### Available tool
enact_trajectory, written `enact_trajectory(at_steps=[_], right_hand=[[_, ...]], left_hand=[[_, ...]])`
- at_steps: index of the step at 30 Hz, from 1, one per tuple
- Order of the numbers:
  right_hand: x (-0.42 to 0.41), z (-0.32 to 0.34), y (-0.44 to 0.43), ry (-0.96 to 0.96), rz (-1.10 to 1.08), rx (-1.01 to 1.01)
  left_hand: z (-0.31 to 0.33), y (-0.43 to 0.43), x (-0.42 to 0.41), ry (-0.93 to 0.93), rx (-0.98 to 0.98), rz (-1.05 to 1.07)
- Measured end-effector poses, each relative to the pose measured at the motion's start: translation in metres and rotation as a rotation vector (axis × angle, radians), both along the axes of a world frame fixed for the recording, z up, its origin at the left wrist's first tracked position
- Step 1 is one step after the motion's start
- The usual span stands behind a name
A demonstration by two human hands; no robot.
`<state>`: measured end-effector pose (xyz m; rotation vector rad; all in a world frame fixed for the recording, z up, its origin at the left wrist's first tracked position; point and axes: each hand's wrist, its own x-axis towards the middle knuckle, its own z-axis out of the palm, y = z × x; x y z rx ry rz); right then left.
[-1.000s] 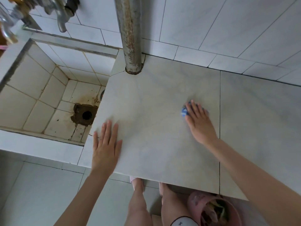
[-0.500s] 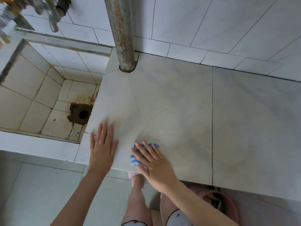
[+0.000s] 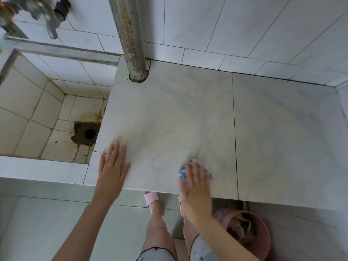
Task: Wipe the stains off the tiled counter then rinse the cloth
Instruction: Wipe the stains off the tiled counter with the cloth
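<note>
On the tiled counter (image 3: 188, 113), near its front edge, we see the right hand (image 3: 195, 187) pressed flat on a blue cloth (image 3: 182, 174) — the fingers are spread over it, not clamped around it, and the hand looks blurred. The left hand (image 3: 112, 172) lies flat and open on the counter, well apart from the right one, close to the corner beside the sink (image 3: 37, 113). The sink has a dark, stained drain hole (image 3: 90, 133). A rusty pipe (image 3: 130, 38) stands upright at the back of the counter, and a tap (image 3: 50, 17) hangs above the sink. Below the counter, near the person's feet, we see a pink bucket (image 3: 261, 240).
</note>
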<state>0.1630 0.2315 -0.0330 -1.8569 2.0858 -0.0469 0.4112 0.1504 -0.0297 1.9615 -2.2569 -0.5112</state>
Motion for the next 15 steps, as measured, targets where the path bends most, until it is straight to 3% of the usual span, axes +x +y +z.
enact_trajectory(at_steps=[4, 8, 15], right_hand=[[0.068, 0.008, -0.005, -0.113, 0.221, -0.044], [0.106, 0.01, -0.008, -0.1, 0.393, -0.088], [0.077, 0.006, -0.005, -0.025, 0.46, -0.115]], left_hand=[[-0.001, 0.003, 0.011, 0.006, 0.0, -0.019], [0.0, 0.009, 0.027, 0.0, -0.007, -0.024], [0.001, 0.012, 0.02, -0.006, -0.029, 0.018]])
